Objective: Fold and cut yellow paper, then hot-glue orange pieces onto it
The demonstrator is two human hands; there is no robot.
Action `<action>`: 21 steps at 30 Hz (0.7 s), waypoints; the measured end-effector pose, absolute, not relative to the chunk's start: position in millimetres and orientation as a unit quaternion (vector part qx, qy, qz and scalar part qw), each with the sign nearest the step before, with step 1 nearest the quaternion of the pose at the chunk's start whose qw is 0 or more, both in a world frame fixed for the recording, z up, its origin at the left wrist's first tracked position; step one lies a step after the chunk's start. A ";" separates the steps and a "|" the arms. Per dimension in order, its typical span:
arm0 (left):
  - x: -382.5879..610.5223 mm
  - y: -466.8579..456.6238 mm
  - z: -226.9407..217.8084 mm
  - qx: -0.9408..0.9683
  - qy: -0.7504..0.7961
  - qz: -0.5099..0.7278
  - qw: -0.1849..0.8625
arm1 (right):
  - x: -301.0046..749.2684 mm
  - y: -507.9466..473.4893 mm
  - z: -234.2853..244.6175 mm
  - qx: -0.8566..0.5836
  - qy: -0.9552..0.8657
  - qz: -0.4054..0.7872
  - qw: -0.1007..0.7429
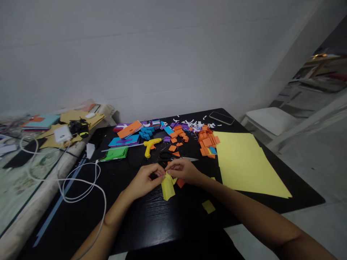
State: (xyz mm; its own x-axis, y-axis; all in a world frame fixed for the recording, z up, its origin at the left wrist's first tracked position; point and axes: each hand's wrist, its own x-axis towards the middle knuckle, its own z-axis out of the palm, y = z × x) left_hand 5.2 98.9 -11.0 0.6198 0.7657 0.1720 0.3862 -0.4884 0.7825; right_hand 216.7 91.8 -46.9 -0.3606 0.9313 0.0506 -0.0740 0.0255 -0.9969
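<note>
Both my hands meet over the middle of the black table. My left hand (148, 180) pinches the upper left edge of a small folded yellow paper (168, 188), which hangs down below the fingertips. My right hand (184, 170) has its fingers closed at the paper's top, close against the left fingertips. An orange paper piece (180, 183) lies under the right hand. Just beyond the hands are scissors (177, 157) with dark handles, their blades pointing right. A yellow square of paper (208, 207) rests on the table below my right forearm.
A yellow glue gun (149, 146) lies behind my left hand. Large yellow sheets (246, 162) cover the right side, beside orange paper pieces (207, 139). Folded green paper (115, 153), white scraps and a phone (221, 118) lie farther back. A white cable (92, 182) loops across the left.
</note>
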 end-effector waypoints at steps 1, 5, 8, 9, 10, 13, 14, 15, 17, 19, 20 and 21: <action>5.2 98.7 -10.9 0.821 0.353 0.259 0.366 | 216.9 91.7 -46.9 -0.374 -0.577 0.590 0.424; 5.7 98.1 -10.4 0.813 0.360 0.257 0.378 | 217.3 91.4 -46.6 -0.373 -0.586 0.581 0.424; 7.1 97.7 -9.4 0.802 0.365 0.259 0.396 | 217.9 91.1 -45.8 -0.365 -0.596 0.576 0.424; 7.6 97.5 -9.0 0.795 0.368 0.261 0.404 | 218.2 90.9 -45.4 -0.364 -0.599 0.574 0.423; 8.1 97.3 -8.6 0.789 0.373 0.262 0.412 | 218.6 90.8 -44.9 -0.364 -0.601 0.573 0.422; 8.8 96.9 -8.5 0.771 0.388 0.259 0.433 | 219.9 90.1 -43.8 -0.364 -0.602 0.572 0.421; 8.8 96.9 -8.7 0.766 0.389 0.259 0.442 | 220.2 89.8 -43.5 -0.364 -0.603 0.571 0.422; 8.7 96.9 -9.0 0.760 0.390 0.260 0.450 | 220.5 89.6 -43.3 -0.364 -0.606 0.569 0.421; 8.3 97.1 -9.8 0.751 0.391 0.263 0.462 | 221.0 89.1 -43.2 -0.363 -0.613 0.563 0.419; 7.6 97.5 -10.6 0.749 0.394 0.261 0.465 | 221.5 88.8 -43.2 -0.360 -0.620 0.559 0.417; 7.2 97.9 -11.0 0.748 0.395 0.258 0.466 | 221.9 88.7 -43.1 -0.358 -0.623 0.558 0.415; 6.8 98.2 -11.4 0.747 0.395 0.258 0.468 | 222.5 88.8 -42.7 -0.355 -0.626 0.558 0.413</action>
